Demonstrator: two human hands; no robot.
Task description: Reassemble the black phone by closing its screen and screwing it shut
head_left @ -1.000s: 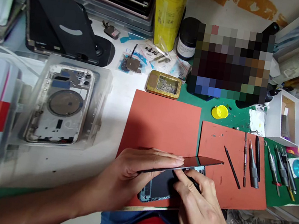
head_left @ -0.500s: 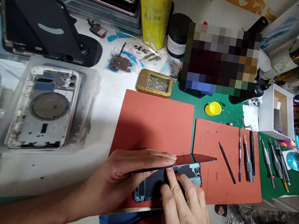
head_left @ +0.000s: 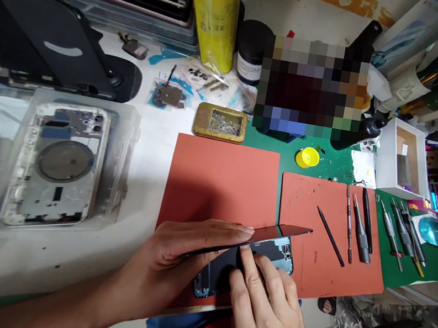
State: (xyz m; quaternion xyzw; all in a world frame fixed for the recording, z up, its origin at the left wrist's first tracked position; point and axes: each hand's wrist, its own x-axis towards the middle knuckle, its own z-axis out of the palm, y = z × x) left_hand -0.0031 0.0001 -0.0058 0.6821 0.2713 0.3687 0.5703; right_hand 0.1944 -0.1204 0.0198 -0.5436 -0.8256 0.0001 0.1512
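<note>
My left hand [head_left: 175, 260] grips a thin dark phone screen [head_left: 294, 231], fingers laid along its upper face and thumb beneath. The screen is tilted over an opened phone body [head_left: 285, 258], which has a dark inside and pale blue edges. My right hand [head_left: 273, 307] is on the phone body, fingers bent; the index fingertip reaches in close under the screen's edge. My hands hide much of both parts. Below them lies a reddish-brown mat [head_left: 222, 181], at its front edge.
On a second reddish mat [head_left: 301, 200] lie a black stick [head_left: 330, 236] and several slim tools. A gold tin [head_left: 221, 122], a yellow cap [head_left: 307, 157], a yellow can [head_left: 213, 23] and a black jar [head_left: 253, 52] stand behind. At left, a clear case holds a phone housing [head_left: 56, 198].
The whole view has shifted slightly, with surroundings a little further left. My hands keep nearly the same hold on the screen and the phone body.
</note>
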